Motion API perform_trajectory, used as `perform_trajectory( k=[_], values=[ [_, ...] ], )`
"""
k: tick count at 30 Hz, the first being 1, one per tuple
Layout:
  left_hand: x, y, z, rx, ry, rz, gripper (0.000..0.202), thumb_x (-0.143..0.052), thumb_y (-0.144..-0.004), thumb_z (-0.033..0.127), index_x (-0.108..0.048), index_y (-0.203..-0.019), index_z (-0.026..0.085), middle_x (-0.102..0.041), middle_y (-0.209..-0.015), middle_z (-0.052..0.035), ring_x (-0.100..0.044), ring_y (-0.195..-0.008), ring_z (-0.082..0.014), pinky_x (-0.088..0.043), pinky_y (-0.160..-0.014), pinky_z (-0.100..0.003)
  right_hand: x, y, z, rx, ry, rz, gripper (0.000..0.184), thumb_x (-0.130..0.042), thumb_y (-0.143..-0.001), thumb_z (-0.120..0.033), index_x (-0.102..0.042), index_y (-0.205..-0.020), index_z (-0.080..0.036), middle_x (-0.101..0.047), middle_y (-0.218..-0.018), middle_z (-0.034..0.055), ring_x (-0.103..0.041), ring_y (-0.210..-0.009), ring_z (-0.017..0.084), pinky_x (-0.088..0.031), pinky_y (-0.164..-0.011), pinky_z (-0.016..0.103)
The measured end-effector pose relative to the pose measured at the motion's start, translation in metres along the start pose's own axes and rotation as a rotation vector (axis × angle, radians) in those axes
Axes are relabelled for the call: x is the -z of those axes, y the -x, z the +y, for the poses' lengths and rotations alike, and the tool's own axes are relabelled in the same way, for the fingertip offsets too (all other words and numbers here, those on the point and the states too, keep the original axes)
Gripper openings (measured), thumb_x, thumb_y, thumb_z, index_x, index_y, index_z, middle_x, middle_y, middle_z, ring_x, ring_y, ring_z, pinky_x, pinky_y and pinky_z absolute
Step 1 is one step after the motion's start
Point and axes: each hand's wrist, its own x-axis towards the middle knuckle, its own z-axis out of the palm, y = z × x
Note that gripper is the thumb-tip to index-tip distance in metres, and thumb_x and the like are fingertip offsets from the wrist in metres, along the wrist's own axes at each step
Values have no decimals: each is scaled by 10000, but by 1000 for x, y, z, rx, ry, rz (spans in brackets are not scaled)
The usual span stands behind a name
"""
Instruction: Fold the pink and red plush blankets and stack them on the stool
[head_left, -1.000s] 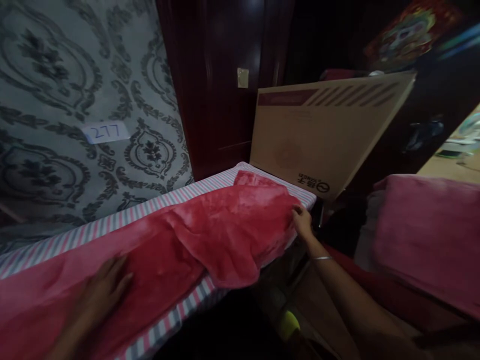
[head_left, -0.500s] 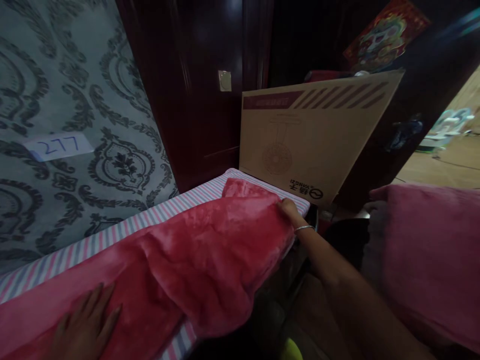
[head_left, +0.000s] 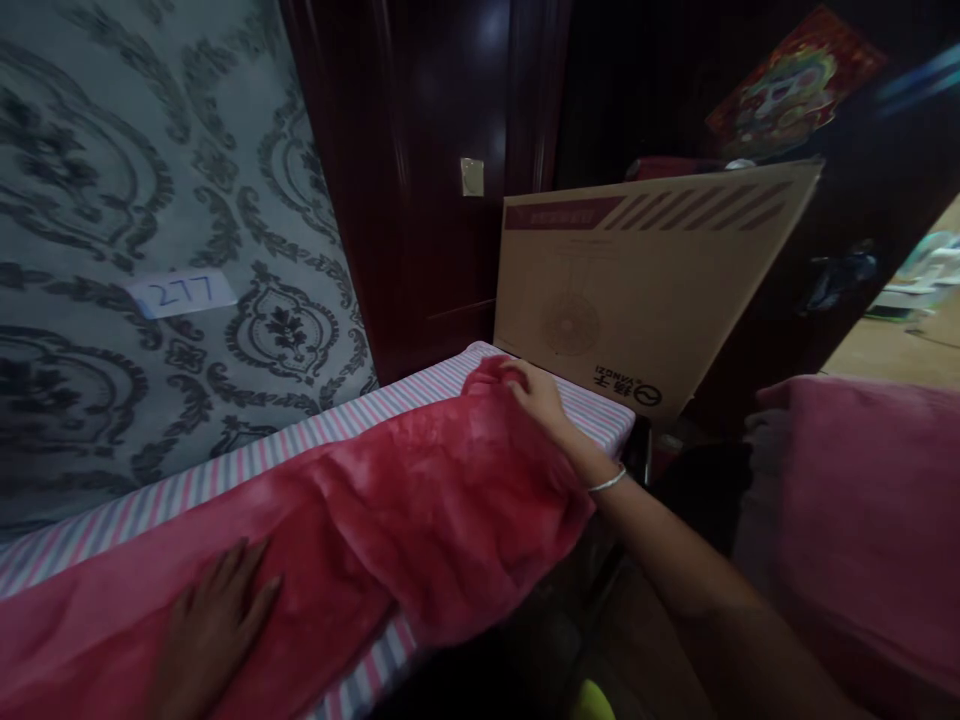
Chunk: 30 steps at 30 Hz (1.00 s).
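The red blanket (head_left: 442, 490) runs lengthwise along the striped surface (head_left: 592, 408), sagging over its near edge. It passes under the left hand (head_left: 214, 625), loosely spread, to the right hand (head_left: 538, 398), which grips its bunched end near the surface's far corner.

A long, narrow counter (head_left: 600, 415) wears a striped cover (head_left: 225, 475) in pink, grey and white. Directly on it lies a plush red blanket (head_left: 450, 480), spread lengthwise, rumpled in folds and bunched up near the far end. The blanket hangs over the near edge; stripes show along the back edge, at the far right corner and in a small patch in front.
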Motion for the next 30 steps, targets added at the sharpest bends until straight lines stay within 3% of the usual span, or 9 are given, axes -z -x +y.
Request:
perform_trajectory(
  k=[4,6,8,11,15,19,22,25,30],
  values=[
    [30,-7,25,103,498,80,625,-482,-761,652,-730,-1126,208,-692,-1324,-124,-586,-1306,-340,-414,-1151,-496,-41,51,-115,390,-157,-313,403,-450,-938,-163,-694,-1259,-170,-724,-1240,113,-648,-1161,271,-487,-1049,397],
    [46,-6,44,139,732,24,690,-539,-759,708,-707,-1171,180,-713,-1282,-138,-631,-1242,-333,-465,-1104,-490,-62,96,-159,534,-164,-549,397,-454,-956,-178,-707,-1261,-203,-734,-1222,94,-664,-1129,280,-522,-993,384],
    [56,-3,63,197,943,-101,790,-572,-753,756,-678,-1233,137,-711,-1270,-175,-672,-1170,-337,-532,-1014,-487,-79,141,-186,608,-184,-668,462,-457,-955,-179,-657,-1351,-310,-730,-1245,40,-667,-1129,257,-541,-949,355],
    [54,3,84,231,1047,-214,863,-670,-670,792,-695,-1216,123,-716,-1246,-195,-670,-1170,-347,-543,-986,-477,-94,189,-196,579,-193,-793,516,-549,-921,-223,-613,-1396,-415,-745,-1210,0,-682,-1105,267,-551,-939,366],
    [36,4,93,205,1058,-241,859,-787,-543,744,-723,-1127,118,-717,-1240,-197,-646,-1203,-357,-500,-1045,-481,-92,200,-166,449,-176,-770,466,-639,-908,-272,-649,-1356,-397,-730,-1256,29,-628,-1206,285,-451,-1091,395],
    [28,-16,100,177,974,-279,732,-760,-627,658,-716,-1118,118,-744,-1162,-167,-686,-1109,-323,-543,-964,-420,-71,187,-96,374,-58,-535,416,-520,-981,-293,-618,-1382,-243,-678,-1337,86,-583,-1228,277,-396,-1118,482],
    [27,-43,113,125,697,-253,528,-702,-751,482,-709,-1122,106,-762,-1056,-132,-701,-1031,-290,-549,-904,-375,-52,186,-32,121,83,-295,463,-444,-991,-296,-579,-1415,-168,-650,-1351,152,-574,-1227,306,-419,-1076,503],
    [22,-76,129,113,545,-200,397,-697,-765,324,-715,-1091,98,-761,-1023,-139,-684,-1058,-300,-512,-930,-370,-42,193,23,-88,138,-214,495,-414,-966,-343,-614,-1377,-152,-716,-1178,172,-637,-1114,317,-470,-1015,496],
    [2,-129,162,113,529,-175,340,-711,-760,237,-717,-1065,88,-719,-1194,-217,-623,-1215,-335,-433,-1013,-361,-48,203,59,-239,-147,-128,570,-540,-809,-514,-693,-1249,-185,-734,-1169,156,-664,-1092,343,-511,-986,507]
  ],
)
